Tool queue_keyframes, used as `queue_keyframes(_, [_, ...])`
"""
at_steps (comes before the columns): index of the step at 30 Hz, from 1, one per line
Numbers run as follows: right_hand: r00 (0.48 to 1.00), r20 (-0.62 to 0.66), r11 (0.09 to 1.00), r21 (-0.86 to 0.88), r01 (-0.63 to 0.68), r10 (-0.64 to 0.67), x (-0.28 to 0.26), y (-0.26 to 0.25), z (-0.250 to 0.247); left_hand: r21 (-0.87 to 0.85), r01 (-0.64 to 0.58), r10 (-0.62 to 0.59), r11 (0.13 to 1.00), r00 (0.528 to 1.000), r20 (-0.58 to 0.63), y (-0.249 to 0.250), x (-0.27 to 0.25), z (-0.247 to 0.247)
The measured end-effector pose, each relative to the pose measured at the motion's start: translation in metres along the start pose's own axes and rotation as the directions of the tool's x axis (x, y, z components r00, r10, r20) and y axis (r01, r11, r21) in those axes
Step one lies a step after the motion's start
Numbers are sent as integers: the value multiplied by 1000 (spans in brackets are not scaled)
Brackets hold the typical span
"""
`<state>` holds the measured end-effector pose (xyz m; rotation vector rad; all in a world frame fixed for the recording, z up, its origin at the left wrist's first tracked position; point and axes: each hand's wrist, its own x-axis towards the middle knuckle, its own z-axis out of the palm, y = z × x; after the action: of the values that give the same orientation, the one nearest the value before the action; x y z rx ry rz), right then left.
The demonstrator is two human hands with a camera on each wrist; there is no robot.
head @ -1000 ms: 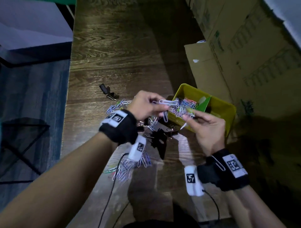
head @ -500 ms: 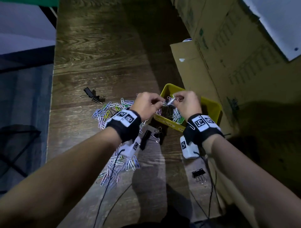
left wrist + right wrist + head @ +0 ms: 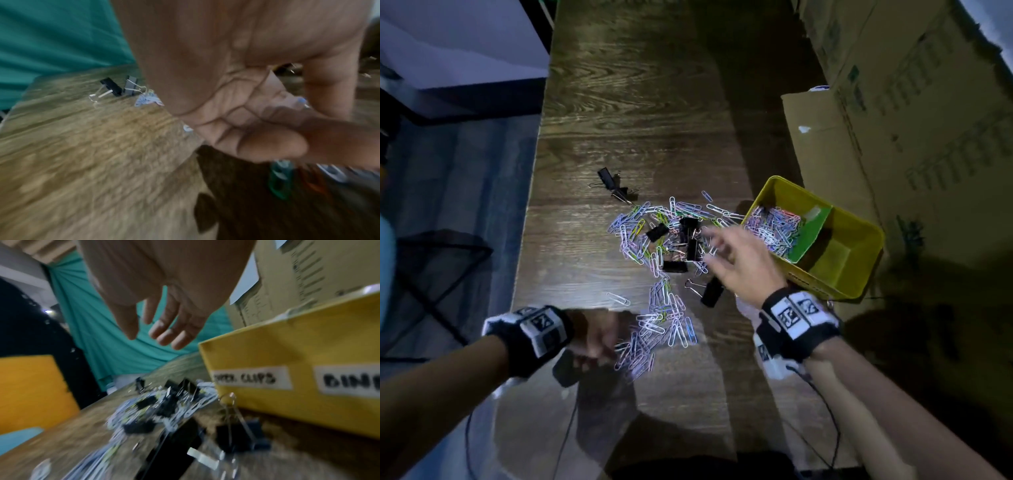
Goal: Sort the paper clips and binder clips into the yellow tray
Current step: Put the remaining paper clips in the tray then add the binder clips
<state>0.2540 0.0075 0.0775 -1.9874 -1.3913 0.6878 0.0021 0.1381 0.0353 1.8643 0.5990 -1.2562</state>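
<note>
The yellow tray (image 3: 873,236) stands at the right of the wooden table, split by a green divider (image 3: 812,233); its left compartment holds several paper clips (image 3: 774,228). A loose pile of paper clips (image 3: 640,226) with black binder clips (image 3: 657,232) lies left of it. My right hand (image 3: 719,250) hovers open over that pile, fingers spread, holding nothing (image 3: 148,335). My left hand (image 3: 602,346) sits at the edge of a nearer paper clip pile (image 3: 664,318), fingers curled, pinching what looks like a pale blue paper clip (image 3: 301,100).
Two more binder clips (image 3: 613,185) lie apart at the far left of the pile, another binder clip (image 3: 711,291) by my right wrist. Cardboard boxes (image 3: 893,120) wall off the right side behind the tray. The table edge (image 3: 527,240) drops off at the left.
Both hands have left the tray. The right hand swung left and now hangs open over the pile; the left hand drew back toward me to the nearer pile.
</note>
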Motion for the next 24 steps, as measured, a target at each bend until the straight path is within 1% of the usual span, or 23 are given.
queue_keyframes(1, [990, 136, 1000, 15, 27, -29, -8, -3, 12, 5, 8, -8, 1000, 998, 68, -5, -1, 13])
queue_keyframes(2, [952, 306, 1000, 26, 10, -18, -16, -2, 25, 1, 13, -13, 1000, 993, 121, -8, 0, 23])
queue_keyframes(3, [869, 493, 999, 7, -48, 38, -24, -1, 39, -7, 51, -49, 999, 988, 147, -11, 2, 33])
queue_keyframes(4, [742, 660, 993, -59, -106, 118, -32, 3, 53, -15, 98, -94, 995, 984, 148, -13, 5, 42])
queue_keyframes(5, [601, 772, 978, -145, -147, 205, -41, 6, 66, -36, 112, -105, 993, 982, 155, -10, 7, 47])
queue_keyframes(6, [499, 823, 961, -204, -187, 272, -48, 8, 78, -36, 85, -79, 996, 987, 141, -6, 12, 50])
queue_keyframes(7, [467, 829, 948, -224, -228, 308, -53, 8, 87, -37, 43, -40, 998, 996, 78, -2, 20, 52])
queue_keyframes(8, [493, 808, 939, -208, -273, 323, -56, 6, 93, -34, 20, -20, 999, 1000, 9, 6, 25, 53])
queue_keyframes(9, [564, 757, 938, -195, -285, 329, -55, 2, 97, -40, -21, 18, 999, 998, -55, 16, 29, 51])
queue_keyframes(10, [645, 693, 946, -198, -258, 321, -54, -1, 101, -66, -44, 37, 997, 994, -104, 23, 31, 48])
queue_keyframes(11, [710, 631, 950, -223, -220, 312, -52, -4, 103, -107, -81, 64, 991, 986, -156, 29, 32, 44])
queue_keyframes(12, [762, 571, 949, -251, -192, 305, -51, -6, 104, -128, -105, 76, 986, 975, -211, 33, 31, 38])
queue_keyframes(13, [805, 506, 941, -284, -183, 309, -52, -8, 104, -147, -133, 86, 980, 954, -288, 32, 29, 34])
queue_keyframes(14, [839, 442, 931, -313, -188, 318, -53, -10, 104, -130, -140, 76, 982, 913, -402, 27, 28, 29])
queue_keyframes(15, [864, 382, 919, -340, -200, 329, -56, -13, 104, -86, -135, 65, 987, 831, -552, 20, 27, 26])
queue_keyframes(16, [874, 339, 902, -376, -212, 347, -59, -15, 106, -59, -94, 27, 994, 718, -696, 13, 24, 24])
queue_keyframes(17, [880, 307, 883, -416, -218, 362, -63, -18, 108, -59, -74, -3, 995, 597, -802, 7, 21, 24])
queue_keyframes(18, [887, 281, 867, -450, -215, 366, -67, -22, 110, -82, -47, -45, 995, 529, -847, 2, 18, 26])
queue_keyframes(19, [891, 267, 857, -470, -213, 368, -68, -24, 114, -111, -29, -80, 993, 523, -848, -1, 17, 28])
queue_keyframes(20, [893, 253, 851, -477, -218, 371, -69, -26, 118, -126, 21, -116, 992, 564, -818, -2, 16, 30])
queue_keyframes(22, [891, 238, 848, -472, -241, 386, -66, -29, 123, -30, 147, -117, 989, 633, -765, 3, 20, 36])
queue_keyframes(24, [892, 236, 860, -443, -253, 385, -62, -31, 125, 59, 215, -102, 975, 665, -740, 9, 28, 41])
